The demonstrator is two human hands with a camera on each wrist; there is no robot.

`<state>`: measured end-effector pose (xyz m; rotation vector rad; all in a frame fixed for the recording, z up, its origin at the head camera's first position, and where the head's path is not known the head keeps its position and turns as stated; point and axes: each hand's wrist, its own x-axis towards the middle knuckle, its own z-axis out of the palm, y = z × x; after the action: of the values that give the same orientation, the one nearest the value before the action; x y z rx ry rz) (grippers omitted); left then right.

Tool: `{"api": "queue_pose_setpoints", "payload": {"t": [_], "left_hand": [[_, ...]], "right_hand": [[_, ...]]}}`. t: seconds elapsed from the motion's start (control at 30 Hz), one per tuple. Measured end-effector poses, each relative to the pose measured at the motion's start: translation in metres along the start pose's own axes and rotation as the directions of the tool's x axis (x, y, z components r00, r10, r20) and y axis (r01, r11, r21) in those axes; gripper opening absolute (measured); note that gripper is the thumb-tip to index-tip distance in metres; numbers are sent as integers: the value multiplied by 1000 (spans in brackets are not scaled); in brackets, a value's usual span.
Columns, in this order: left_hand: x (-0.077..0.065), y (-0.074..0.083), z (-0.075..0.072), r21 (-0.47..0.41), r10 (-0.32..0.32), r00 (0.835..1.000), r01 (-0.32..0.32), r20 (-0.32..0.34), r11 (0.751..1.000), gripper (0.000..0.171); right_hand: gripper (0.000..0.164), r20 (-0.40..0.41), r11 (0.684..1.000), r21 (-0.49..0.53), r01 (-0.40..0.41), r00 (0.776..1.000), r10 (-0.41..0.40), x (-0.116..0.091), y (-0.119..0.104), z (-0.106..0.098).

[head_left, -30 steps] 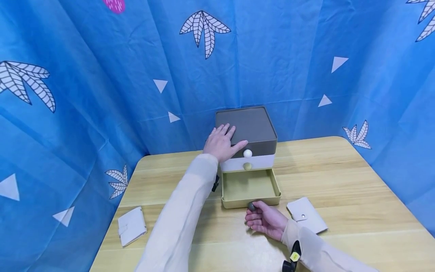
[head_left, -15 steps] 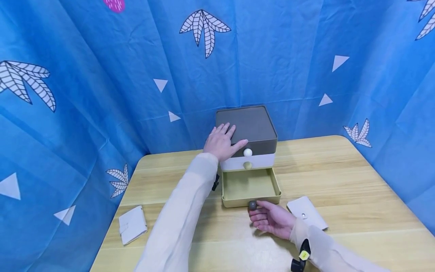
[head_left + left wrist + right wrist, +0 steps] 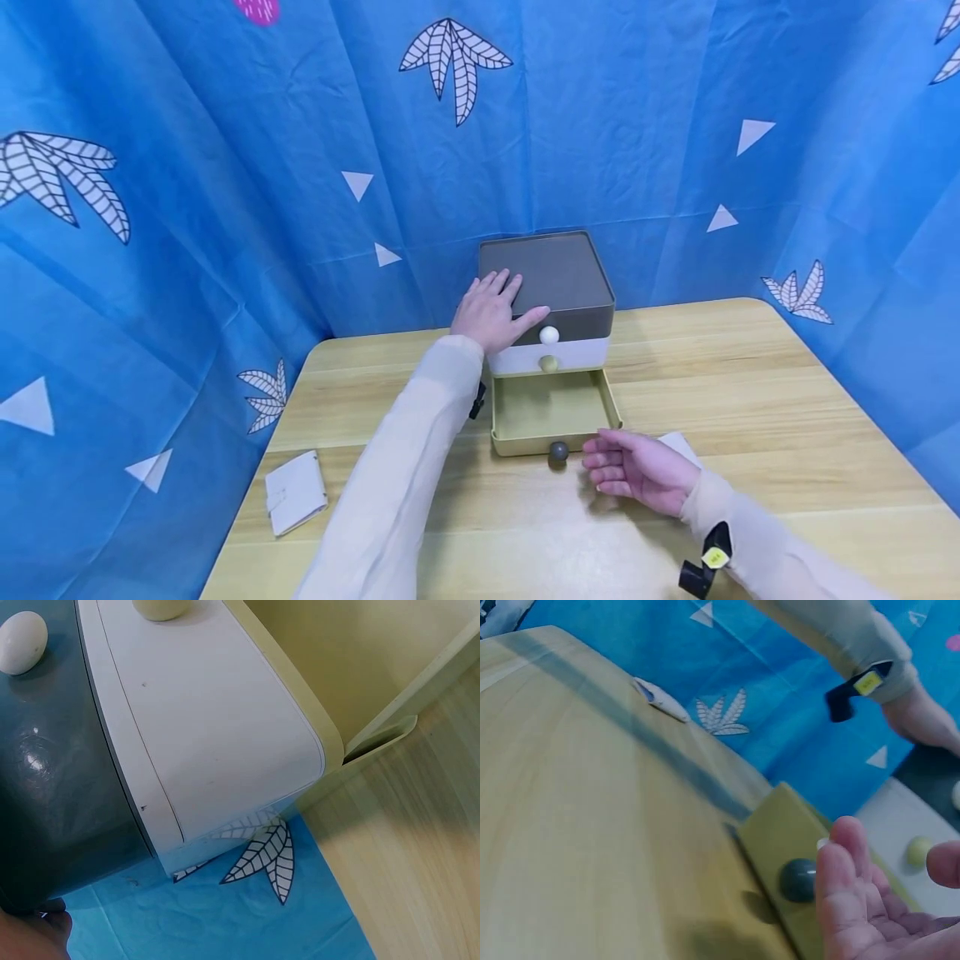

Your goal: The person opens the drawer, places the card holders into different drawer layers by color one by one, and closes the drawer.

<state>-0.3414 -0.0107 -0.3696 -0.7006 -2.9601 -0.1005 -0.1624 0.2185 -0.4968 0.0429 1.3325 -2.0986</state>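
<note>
A small drawer unit (image 3: 551, 271) has a dark grey top tier, a white middle tier (image 3: 217, 727) and a yellow-green bottom drawer (image 3: 517, 447) pulled out, with nothing inside it. My left hand (image 3: 489, 315) rests flat on the left side of the grey top, fingers spread and thumb toward the white knob (image 3: 549, 335). Just right of the bottom drawer's dark round knob (image 3: 558, 451), my right hand (image 3: 637, 468) hangs over the table, palm turned inward and fingers loosely bent, apart from the knob. In the right wrist view, its fingertips (image 3: 836, 862) overlap the drawer front beside the dark knob.
A white snap-closed notebook (image 3: 296, 492) lies at the table's left. Another white notebook (image 3: 678, 446) is mostly hidden behind my right hand. A blue patterned curtain (image 3: 637, 125) hangs behind and around the wooden table (image 3: 787, 433).
My right hand has let go of the dark knob and moved right, now covering much of the right notebook. The left hand stays on the top; the drawer stays out.
</note>
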Motion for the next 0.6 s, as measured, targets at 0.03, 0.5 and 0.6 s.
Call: {"api": "queue_pose_setpoints", "payload": {"t": [0.03, 0.5, 0.6], "left_hand": [[0, 0, 0, -1, -1, 1000, 1, -1, 1000, 96], [2, -2, 2, -7, 0, 1000, 0, -9, 1000, 98], [2, -2, 2, -5, 3, 1000, -3, -13, 1000, 98]], "right_hand": [[42, 1, 1000, -8, 13, 1000, -13, -2, -3, -1], [32, 13, 980, -151, 130, 992, -129, -34, -50, -27], [31, -13, 971, -183, 152, 988, -157, -40, -57, -35]]}}
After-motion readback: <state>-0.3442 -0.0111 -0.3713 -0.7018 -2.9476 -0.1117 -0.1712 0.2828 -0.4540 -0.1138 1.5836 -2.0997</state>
